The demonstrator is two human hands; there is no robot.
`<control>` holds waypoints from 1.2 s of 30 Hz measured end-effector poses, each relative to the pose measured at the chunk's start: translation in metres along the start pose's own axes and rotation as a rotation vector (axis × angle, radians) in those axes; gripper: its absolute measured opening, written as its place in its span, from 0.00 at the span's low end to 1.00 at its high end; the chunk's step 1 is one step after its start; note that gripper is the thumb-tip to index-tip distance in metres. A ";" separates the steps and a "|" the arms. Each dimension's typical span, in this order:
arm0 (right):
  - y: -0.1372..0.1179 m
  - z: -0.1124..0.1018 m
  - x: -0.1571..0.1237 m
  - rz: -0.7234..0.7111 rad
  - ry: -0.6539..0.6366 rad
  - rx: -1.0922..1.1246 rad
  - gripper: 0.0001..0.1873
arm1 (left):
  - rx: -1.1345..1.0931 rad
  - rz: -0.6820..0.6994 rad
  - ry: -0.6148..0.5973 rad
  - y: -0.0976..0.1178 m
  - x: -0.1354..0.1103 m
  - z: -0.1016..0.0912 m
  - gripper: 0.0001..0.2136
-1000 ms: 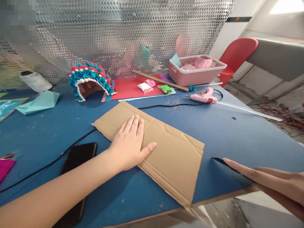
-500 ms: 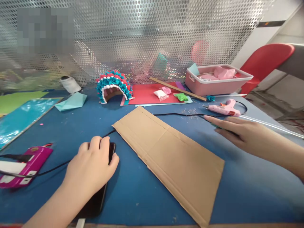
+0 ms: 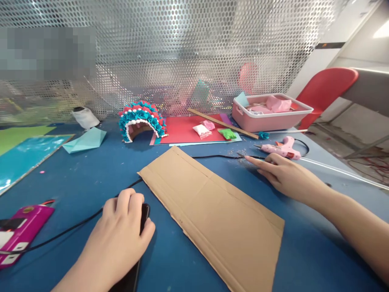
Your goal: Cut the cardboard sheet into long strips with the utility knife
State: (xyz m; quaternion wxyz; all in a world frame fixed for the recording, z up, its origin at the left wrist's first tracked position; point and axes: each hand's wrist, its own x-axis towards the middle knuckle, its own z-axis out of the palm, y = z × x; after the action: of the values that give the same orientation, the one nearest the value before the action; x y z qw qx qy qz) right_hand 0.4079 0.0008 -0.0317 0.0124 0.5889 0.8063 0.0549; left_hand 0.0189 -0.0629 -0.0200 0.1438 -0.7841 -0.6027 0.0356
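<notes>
My left hand (image 3: pixel 121 231) is curled over a black phone (image 3: pixel 129 280) lying on the blue table, fingers and thumb around its upper end. In my right hand (image 3: pixel 282 174) is what looks like a craft knife (image 3: pixel 241 155); only its pointed metal blade shows past the fingertip, the handle is hidden. Between the hands lies a long flat piece of brown cardboard (image 3: pixel 212 211), untouched by either. Just beyond my right hand a pink glue gun (image 3: pixel 282 148) rests on the table.
A flower-covered arch (image 3: pixel 142 121) stands at the back. Red paper (image 3: pixel 179 127) holds small clay packets and a wooden strip (image 3: pixel 225 123). A pink basket (image 3: pixel 270 117) is back right. A black cable (image 3: pixel 82 223) runs under the cardboard; a magenta power bank-like box (image 3: pixel 27 231) lies left.
My right hand has moved left and closed on the craft knife, whose blade now shows. The left hand stays on the phone. The view has tilted up slightly.
</notes>
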 end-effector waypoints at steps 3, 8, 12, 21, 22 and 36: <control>0.005 0.001 0.000 -0.008 -0.017 0.039 0.25 | -0.003 0.033 0.022 0.001 -0.004 -0.001 0.13; 0.018 0.016 0.002 -0.031 -0.014 0.071 0.25 | 0.063 0.057 0.067 0.001 -0.002 0.001 0.11; 0.022 0.023 0.001 -0.071 0.036 0.084 0.25 | 0.107 0.083 0.092 0.003 -0.001 0.002 0.11; -0.002 0.014 -0.005 -0.157 0.304 0.107 0.20 | 0.072 0.074 0.053 -0.001 0.000 0.002 0.12; -0.012 0.009 -0.007 -0.166 0.301 0.165 0.16 | 0.043 0.070 0.047 -0.003 0.004 -0.001 0.13; -0.067 -0.022 0.005 -0.041 -0.083 0.516 0.18 | -0.380 0.718 -0.070 0.032 0.125 -0.008 0.37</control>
State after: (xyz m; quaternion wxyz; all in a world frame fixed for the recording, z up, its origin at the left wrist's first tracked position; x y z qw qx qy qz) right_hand 0.3411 -0.0159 -0.0166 -0.1042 0.5578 0.8041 -0.1772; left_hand 0.0849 0.0477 -0.0064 -0.0458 -0.9557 -0.2908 -0.0019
